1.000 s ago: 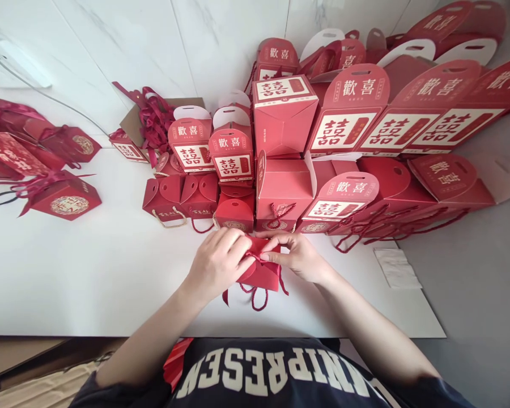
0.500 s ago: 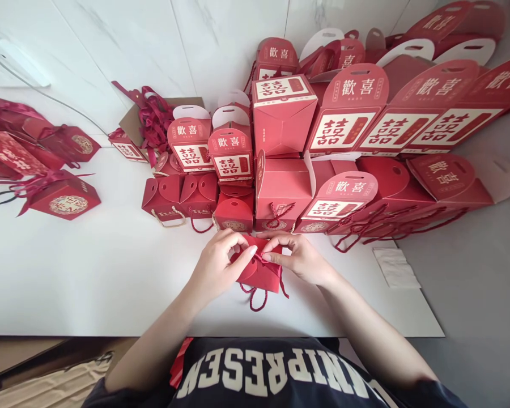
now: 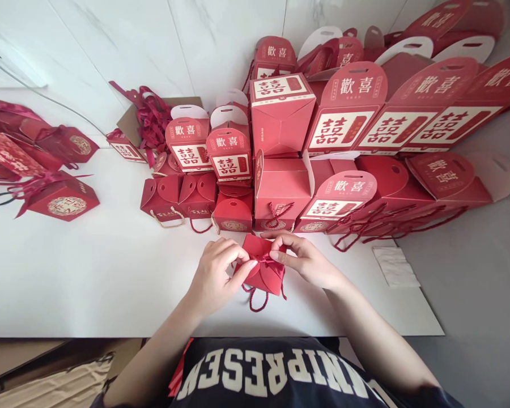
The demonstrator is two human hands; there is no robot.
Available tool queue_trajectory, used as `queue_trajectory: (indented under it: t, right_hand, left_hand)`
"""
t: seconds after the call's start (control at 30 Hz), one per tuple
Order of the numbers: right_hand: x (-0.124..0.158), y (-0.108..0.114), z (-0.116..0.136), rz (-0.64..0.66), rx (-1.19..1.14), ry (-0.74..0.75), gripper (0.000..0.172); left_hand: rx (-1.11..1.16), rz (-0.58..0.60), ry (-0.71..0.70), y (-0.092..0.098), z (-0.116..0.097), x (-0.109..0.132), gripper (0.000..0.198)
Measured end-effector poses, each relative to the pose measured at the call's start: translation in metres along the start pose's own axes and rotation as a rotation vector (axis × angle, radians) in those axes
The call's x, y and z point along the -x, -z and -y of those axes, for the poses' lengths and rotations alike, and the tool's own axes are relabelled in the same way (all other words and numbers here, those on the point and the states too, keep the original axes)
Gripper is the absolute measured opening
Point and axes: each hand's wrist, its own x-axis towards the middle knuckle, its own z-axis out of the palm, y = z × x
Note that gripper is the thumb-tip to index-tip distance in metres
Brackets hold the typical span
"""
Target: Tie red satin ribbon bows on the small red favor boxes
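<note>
A small red gift box [image 3: 261,269] with rounded flaps and a red cord handle sits on the white table [image 3: 89,272] right in front of me. My left hand [image 3: 216,272] grips its left side, fingers curled against the flap. On the box's right top, my right hand [image 3: 301,258] pinches the red ribbon [image 3: 268,262] between thumb and fingers. The cord handle hangs out below the box toward me.
Many red gift boxes [image 3: 280,187] with Chinese characters are stacked behind, spreading right onto the grey floor. Red ribbons [image 3: 151,116] lie on a cardboard piece at the back. Flat hexagonal red boxes [image 3: 62,198] sit at left. A white paper [image 3: 395,266] lies right.
My left hand has slid a little to the left, uncovering more of the box's front flap. My right hand has shifted slightly right and up with the ribbon.
</note>
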Motion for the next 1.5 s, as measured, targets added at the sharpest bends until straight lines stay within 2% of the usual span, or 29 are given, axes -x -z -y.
queue_trajectory:
  t: [0.23, 0.43, 0.57, 0.6, 0.67, 0.8, 0.87, 1.03, 1.17, 1.27, 1.4, 1.5]
  right_hand:
    - [0.01, 0.008, -0.002, -0.064, 0.032, -0.004, 0.023]
    - [0.009, 0.007, -0.009, -0.157, 0.162, 0.02, 0.018]
    - [0.004, 0.004, -0.01, -0.145, 0.172, 0.063, 0.016]
    - [0.004, 0.003, -0.01, -0.142, 0.16, 0.071, 0.015]
    - [0.004, 0.001, -0.009, -0.134, 0.128, 0.076, 0.017]
    - [0.005, 0.0, -0.01, -0.126, 0.115, 0.075, 0.02]
    - [0.005, 0.0, -0.01, -0.14, 0.138, 0.101, 0.019]
    - [0.006, -0.001, 0.001, -0.174, 0.246, 0.194, 0.013]
    - [0.009, -0.008, 0.011, -0.17, 0.376, 0.238, 0.012]
    - [0.011, -0.013, 0.012, -0.138, 0.459, 0.264, 0.015]
    - [0.012, -0.017, 0.009, -0.103, 0.485, 0.24, 0.016]
    - [0.012, -0.017, 0.007, -0.097, 0.459, 0.232, 0.012]
  left_hand:
    - [-0.156, -0.023, -0.052, 0.001, 0.001, 0.014, 0.02]
    - [-0.321, -0.103, -0.035, 0.001, 0.01, 0.01, 0.018]
    - [-0.277, -0.088, 0.011, 0.002, 0.013, 0.0, 0.004]
    - [-0.244, -0.085, -0.004, 0.002, 0.014, -0.002, 0.011]
    - [-0.161, -0.056, -0.071, 0.004, 0.016, -0.004, 0.014]
    - [0.055, 0.104, -0.214, 0.01, 0.022, -0.005, 0.029]
    - [0.105, 0.134, -0.246, 0.015, 0.024, -0.005, 0.032]
    - [0.011, 0.147, -0.191, 0.031, 0.023, -0.012, 0.018]
    - [-0.131, 0.253, -0.154, 0.039, 0.02, -0.021, 0.008]
    - [-0.126, 0.305, -0.145, 0.04, 0.021, -0.026, 0.009]
    - [-0.075, 0.353, -0.236, 0.04, 0.024, -0.028, 0.012]
    - [-0.129, 0.363, -0.291, 0.042, 0.025, -0.03, 0.012]
